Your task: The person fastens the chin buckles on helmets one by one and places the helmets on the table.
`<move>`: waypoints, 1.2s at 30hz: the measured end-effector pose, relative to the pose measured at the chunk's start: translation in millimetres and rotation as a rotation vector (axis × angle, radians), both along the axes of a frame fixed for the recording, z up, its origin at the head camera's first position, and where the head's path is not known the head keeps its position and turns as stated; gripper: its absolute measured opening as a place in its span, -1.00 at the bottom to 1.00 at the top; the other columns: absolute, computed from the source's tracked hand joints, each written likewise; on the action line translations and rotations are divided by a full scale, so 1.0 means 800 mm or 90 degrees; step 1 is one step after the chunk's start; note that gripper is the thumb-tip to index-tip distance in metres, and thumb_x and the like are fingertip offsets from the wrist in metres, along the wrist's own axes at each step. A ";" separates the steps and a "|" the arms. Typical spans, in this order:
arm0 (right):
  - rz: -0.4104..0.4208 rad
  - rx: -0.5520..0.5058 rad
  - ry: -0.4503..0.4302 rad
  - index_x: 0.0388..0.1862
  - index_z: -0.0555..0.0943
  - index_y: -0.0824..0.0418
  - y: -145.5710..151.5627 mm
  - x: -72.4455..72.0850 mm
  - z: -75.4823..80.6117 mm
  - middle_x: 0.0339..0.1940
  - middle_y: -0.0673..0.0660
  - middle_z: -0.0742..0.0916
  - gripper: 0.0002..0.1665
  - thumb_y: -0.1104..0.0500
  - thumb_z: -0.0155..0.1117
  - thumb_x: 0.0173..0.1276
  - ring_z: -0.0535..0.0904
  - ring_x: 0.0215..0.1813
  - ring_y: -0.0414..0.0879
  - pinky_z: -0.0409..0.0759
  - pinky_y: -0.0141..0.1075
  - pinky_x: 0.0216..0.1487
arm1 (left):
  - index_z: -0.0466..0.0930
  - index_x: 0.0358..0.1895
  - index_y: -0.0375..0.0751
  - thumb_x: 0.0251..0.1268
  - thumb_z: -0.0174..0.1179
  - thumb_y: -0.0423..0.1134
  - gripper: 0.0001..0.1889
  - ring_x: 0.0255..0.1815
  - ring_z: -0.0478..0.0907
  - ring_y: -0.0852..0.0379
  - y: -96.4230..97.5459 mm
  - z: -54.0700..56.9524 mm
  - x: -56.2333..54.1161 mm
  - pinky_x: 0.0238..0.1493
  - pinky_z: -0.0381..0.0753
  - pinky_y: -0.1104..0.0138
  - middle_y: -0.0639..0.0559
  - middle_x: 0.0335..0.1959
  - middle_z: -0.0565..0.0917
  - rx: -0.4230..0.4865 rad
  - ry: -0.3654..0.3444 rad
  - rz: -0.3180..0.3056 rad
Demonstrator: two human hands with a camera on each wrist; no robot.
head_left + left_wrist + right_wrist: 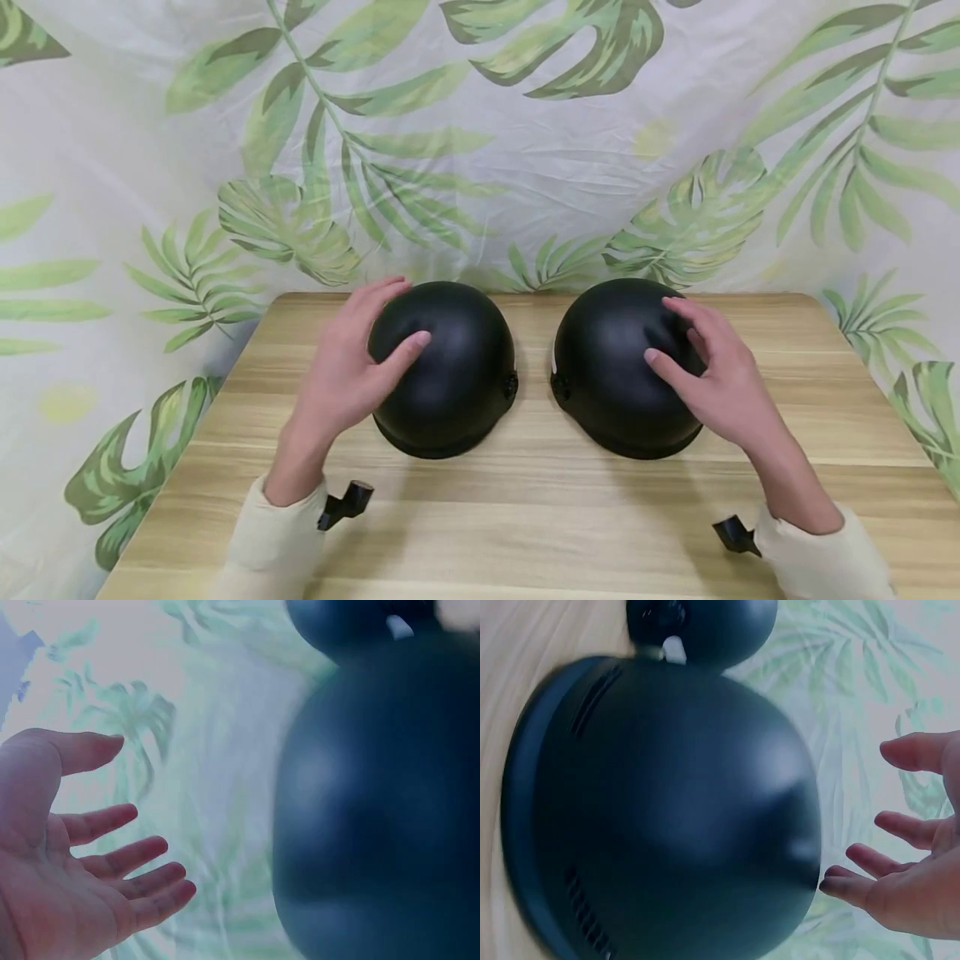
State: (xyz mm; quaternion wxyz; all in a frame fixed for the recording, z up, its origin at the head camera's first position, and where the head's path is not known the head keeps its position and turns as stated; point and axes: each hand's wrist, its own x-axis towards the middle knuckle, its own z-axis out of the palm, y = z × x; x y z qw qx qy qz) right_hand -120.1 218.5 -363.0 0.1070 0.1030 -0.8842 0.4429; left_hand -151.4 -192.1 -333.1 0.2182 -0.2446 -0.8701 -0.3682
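Observation:
Two black helmets sit dome-up, side by side on a wooden table. Over the outer side of the left helmet [457,375] is my left hand [348,367], fingers spread and thumb extended. The left wrist view shows that hand [82,855] with its palm facing the dark dome [375,795] and a gap between them. My right hand [716,375] hovers at the outer side of the right helmet [615,367], fingers loosely bent. In the right wrist view, the fingertips [840,885] are right at the dome [667,802], and nothing is in the palm.
The wooden table [480,533] ends at a leaf-patterned cloth [525,183] hanging behind it. Black camera mounts [348,502] stick out from both sleeves. A narrow strip of table separates the helmets, with dark side fittings [511,385] facing each other across it.

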 end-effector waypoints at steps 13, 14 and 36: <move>-0.026 -0.004 -0.059 0.71 0.20 0.23 0.041 -0.013 -0.022 0.64 0.43 0.30 -0.12 0.05 0.35 0.57 0.18 0.65 0.46 0.21 0.52 0.47 | 0.41 0.56 -0.17 0.48 0.35 -0.08 -0.34 0.49 0.49 -0.05 0.122 0.000 -0.022 0.43 0.57 -0.01 -0.11 0.51 0.51 0.068 -0.141 -0.086; -0.028 -0.008 -0.067 0.72 0.19 0.23 0.044 -0.014 -0.024 0.65 0.44 0.28 -0.12 0.04 0.33 0.58 0.16 0.66 0.46 0.20 0.53 0.48 | 0.39 0.57 -0.15 0.49 0.34 -0.07 -0.33 0.49 0.48 -0.06 0.130 -0.002 -0.024 0.44 0.56 -0.02 -0.11 0.51 0.50 0.073 -0.158 -0.089; 0.004 -0.045 -0.193 0.77 -0.24 0.34 0.078 -0.033 -0.056 0.77 0.47 -0.09 0.03 -0.14 0.02 0.73 -0.05 0.69 0.60 0.15 0.55 0.46 | 0.14 0.71 -0.07 0.54 0.25 0.06 -0.19 0.68 0.29 -0.08 0.208 -0.075 -0.052 0.56 0.46 -0.03 -0.05 0.69 0.30 0.141 -0.337 -0.089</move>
